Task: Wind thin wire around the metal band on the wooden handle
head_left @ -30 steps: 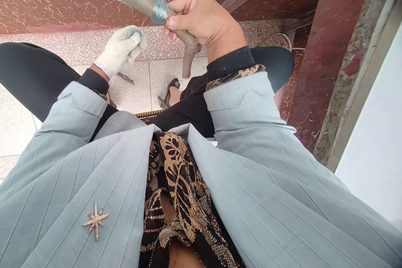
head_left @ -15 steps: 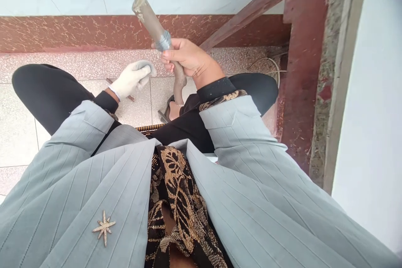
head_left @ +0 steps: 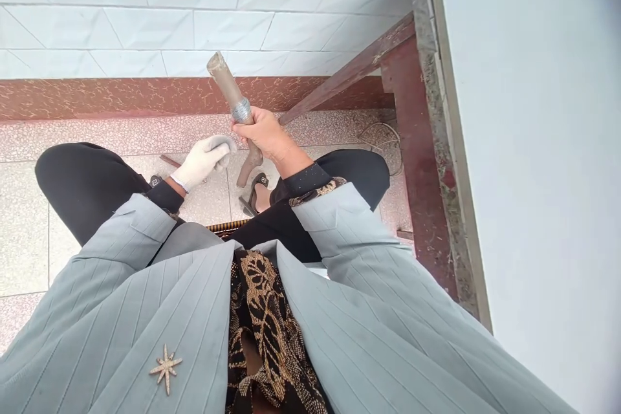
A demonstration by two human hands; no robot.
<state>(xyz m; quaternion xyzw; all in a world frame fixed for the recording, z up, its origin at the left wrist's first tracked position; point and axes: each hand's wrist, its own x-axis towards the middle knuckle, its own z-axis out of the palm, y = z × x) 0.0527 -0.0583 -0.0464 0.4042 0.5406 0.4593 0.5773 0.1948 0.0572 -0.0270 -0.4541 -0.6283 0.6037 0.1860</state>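
My right hand (head_left: 264,132), bare, is closed round a greyish-brown wooden stick (head_left: 224,77). A band of silvery wire (head_left: 241,110) is wound round the stick just above my fingers. The stick's top is cut off and leans up to the left; its crooked lower end (head_left: 248,168) shows below my hand. Left of it, my left hand (head_left: 198,162) wears a white glove, its fingers pressed together. Something grey and rounded (head_left: 226,142) shows at those fingertips; whether it is a held pad or part of the glove I cannot tell. The left hand and the stick are apart.
A thin brown strip (head_left: 171,161) lies on the tiled floor behind the glove. My shoe (head_left: 261,181) is below the stick. A reddish wooden frame (head_left: 422,162) with a slanting bar (head_left: 349,71) stands at the right, near a loose cable (head_left: 383,136). The tiled wall (head_left: 145,29) is ahead.
The view has shifted, so hands and stick appear lower. The stick's lower end has swung left, toward the gloved hand. Both hands keep their closed shape.
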